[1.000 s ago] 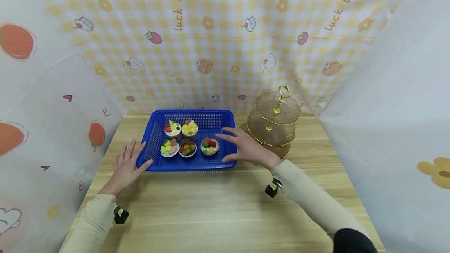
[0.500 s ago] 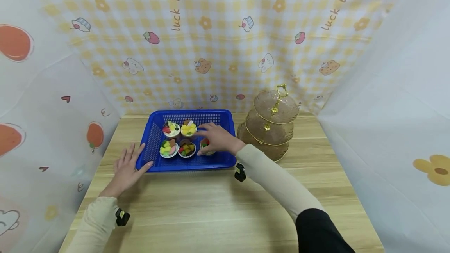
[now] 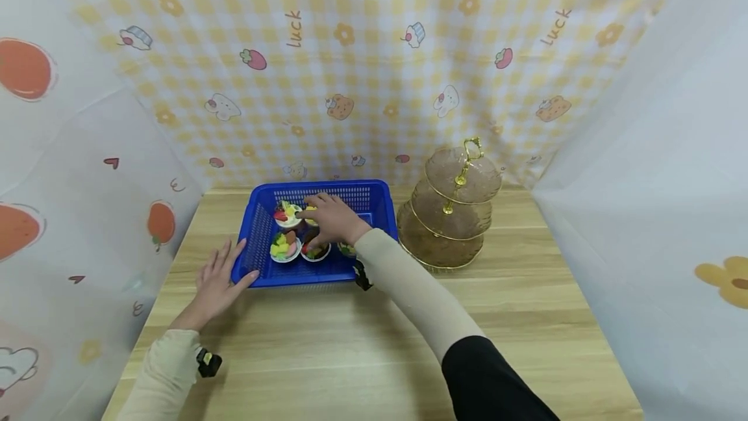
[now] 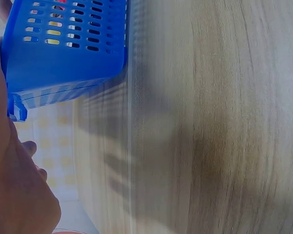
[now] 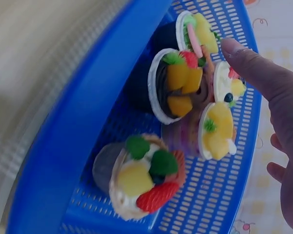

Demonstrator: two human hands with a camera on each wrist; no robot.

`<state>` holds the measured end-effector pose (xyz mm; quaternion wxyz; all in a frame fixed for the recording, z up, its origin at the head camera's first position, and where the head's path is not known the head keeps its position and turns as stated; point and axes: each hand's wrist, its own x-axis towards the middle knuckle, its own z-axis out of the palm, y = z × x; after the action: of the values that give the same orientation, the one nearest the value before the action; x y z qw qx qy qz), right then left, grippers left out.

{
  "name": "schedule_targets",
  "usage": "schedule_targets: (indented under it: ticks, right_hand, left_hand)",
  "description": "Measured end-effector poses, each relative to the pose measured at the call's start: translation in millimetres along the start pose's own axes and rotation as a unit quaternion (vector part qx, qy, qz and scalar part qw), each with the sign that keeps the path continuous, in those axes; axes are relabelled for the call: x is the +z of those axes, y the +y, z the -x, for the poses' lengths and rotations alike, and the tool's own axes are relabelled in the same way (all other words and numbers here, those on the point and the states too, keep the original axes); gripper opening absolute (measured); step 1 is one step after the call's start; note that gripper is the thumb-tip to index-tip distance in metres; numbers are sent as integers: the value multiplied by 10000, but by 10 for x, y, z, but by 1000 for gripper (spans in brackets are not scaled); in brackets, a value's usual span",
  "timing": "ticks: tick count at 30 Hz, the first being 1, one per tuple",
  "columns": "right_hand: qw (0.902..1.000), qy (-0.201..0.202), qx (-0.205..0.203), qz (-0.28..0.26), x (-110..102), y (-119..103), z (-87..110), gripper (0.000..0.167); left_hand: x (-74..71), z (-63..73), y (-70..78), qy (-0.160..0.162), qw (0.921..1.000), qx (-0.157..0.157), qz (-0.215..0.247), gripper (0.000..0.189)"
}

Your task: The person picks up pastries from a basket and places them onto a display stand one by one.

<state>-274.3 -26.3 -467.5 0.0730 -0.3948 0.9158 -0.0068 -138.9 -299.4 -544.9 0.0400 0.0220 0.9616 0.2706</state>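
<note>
A blue plastic basket (image 3: 304, 277) holds several toy dessert cups with fruit toppings. My left hand (image 3: 215, 288) rests on the basket's left front corner, fingers spread, thumb along the front rim. Over the cups is my right hand (image 3: 334, 220), fingers apart. It partly hides the mango-topped cup (image 5: 217, 130) and the chocolate cup (image 5: 173, 85). In the right wrist view its thumb reaches near the white cream cup (image 5: 227, 90) and the pastel cup (image 5: 198, 34); contact cannot be told. Apart from these stands a strawberry-topped cup (image 5: 144, 178), mostly behind the right wrist in the head view.
To the right of the basket stands a three-tier cake stand (image 3: 447, 213) with brownish see-through plates and a gold handle. Both stand on a wooden table (image 3: 327, 356). Behind hangs a yellow checked cloth (image 3: 380, 83); pale printed sheets hang on either side.
My right hand has moved left from the basket's right edge, past the strawberry-topped cup, to above the middle cups. My left hand has stayed at the basket's corner.
</note>
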Motion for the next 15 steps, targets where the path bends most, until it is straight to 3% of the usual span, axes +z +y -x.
schedule_targets:
  ticks: [15]
  right_hand:
    - [9972, -279, -284, 637, 124, -239, -306, 82]
  left_hand:
    - [12, 17, 35, -138, 9998, -53, 139, 84]
